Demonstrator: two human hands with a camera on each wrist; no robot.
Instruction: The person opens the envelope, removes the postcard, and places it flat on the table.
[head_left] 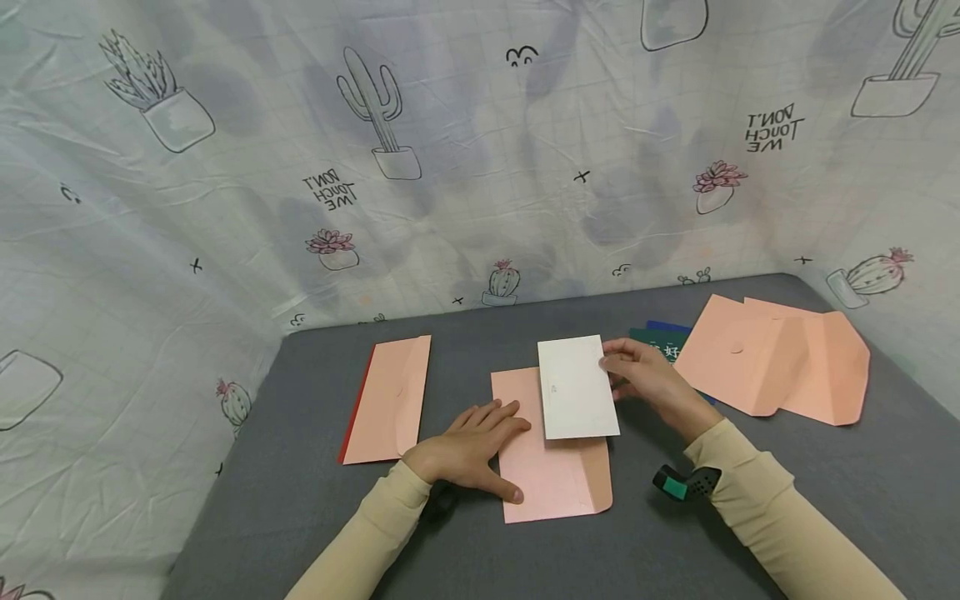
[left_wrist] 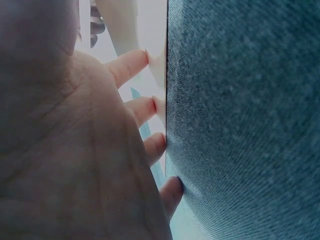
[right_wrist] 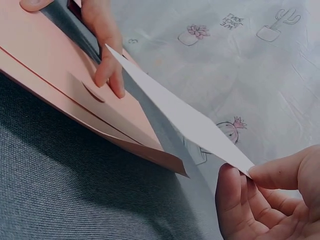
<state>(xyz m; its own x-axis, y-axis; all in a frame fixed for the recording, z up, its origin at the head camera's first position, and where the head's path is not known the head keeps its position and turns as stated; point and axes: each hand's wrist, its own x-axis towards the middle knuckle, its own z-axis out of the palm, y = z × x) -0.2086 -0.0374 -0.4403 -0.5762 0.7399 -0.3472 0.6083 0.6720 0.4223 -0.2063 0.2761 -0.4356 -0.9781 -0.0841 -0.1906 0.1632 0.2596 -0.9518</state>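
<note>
A pink envelope (head_left: 551, 483) lies in the middle of the grey table, its flap (head_left: 597, 475) folded out on the right. My left hand (head_left: 471, 446) rests with spread, straight fingers on its left side. In the left wrist view those fingertips (left_wrist: 145, 107) touch the envelope near its edge. My right hand (head_left: 648, 382) pinches a white card (head_left: 577, 392) by its right edge, between thumb and fingers. From the head view the card overlaps the envelope's upper right part. The right wrist view shows the card (right_wrist: 175, 107) tilted and raised above the envelope (right_wrist: 65, 90).
Left of the hands lies another pink envelope (head_left: 386, 408) with a red edge (head_left: 357, 408) under it. Two more open pink envelopes (head_left: 742, 350) overlap at the right, partly covering dark green and blue cards (head_left: 660, 337). A cactus-print cloth (head_left: 480, 167) hangs behind the table.
</note>
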